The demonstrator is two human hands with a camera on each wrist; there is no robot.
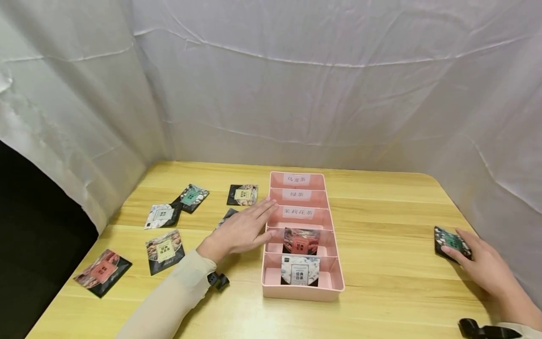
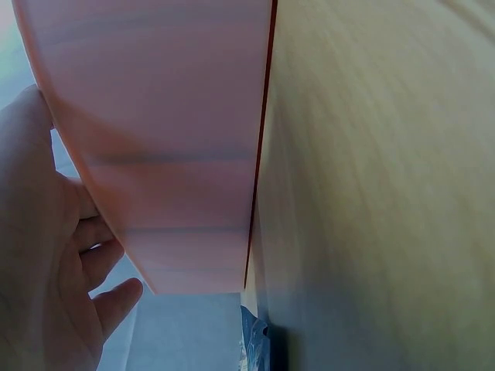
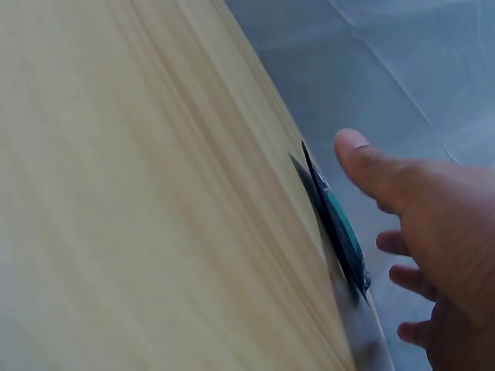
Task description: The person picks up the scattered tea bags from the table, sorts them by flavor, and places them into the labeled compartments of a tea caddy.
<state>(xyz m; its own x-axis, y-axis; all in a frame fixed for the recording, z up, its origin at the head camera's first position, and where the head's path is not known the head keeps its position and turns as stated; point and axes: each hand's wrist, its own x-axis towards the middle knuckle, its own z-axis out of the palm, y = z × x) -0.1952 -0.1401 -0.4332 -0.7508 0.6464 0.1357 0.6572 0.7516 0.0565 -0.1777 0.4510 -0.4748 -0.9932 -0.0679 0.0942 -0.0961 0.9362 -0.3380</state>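
At the table's right side my right hand [image 1: 487,263] is over a tea sachet with a green label [image 1: 450,240]. In the right wrist view the sachet [image 3: 336,224] lies close to the table edge, with thumb and fingers of the right hand [image 3: 441,232] spread beside it. My left hand [image 1: 245,228] rests with extended fingers on the left rim of a pink divided tray [image 1: 302,294]. From the left wrist, the fingers show along the tray's upper edge [image 2: 85,182]. A red-labelled sachet [image 1: 300,242] and a white one [image 1: 299,271] stand in its two nearest compartments.
Left of the tray lie a yellow-labelled sachet [image 1: 243,195], a green one [image 1: 193,197], a white one [image 1: 163,215], another yellow one [image 1: 165,251] and a red one [image 1: 103,273]. A further sachet [image 1: 226,216] is partly hidden by my left hand. White curtains [image 1: 296,108] surround the table.
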